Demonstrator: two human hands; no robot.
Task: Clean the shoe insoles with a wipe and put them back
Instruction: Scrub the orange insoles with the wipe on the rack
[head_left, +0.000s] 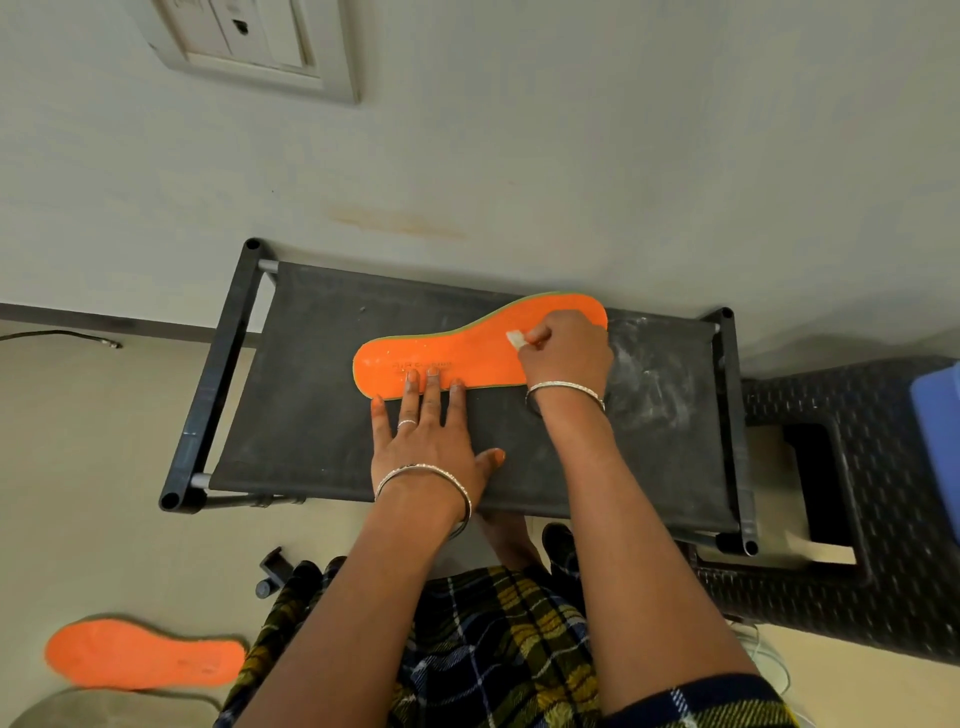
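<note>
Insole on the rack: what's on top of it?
The left hand rests fingertips on its near edge; the right hand pinches a wipe against its wide end. Most of the wipe and the insole beneath that hand are covered.

Both bare forearms reach forward, a bangle (423, 480) on each wrist. The left hand (426, 436) lies flat, fingers straight and spread, thumb out to the side. The right hand (569, 353) is curled, pinching a small wipe (516, 339)
</note>
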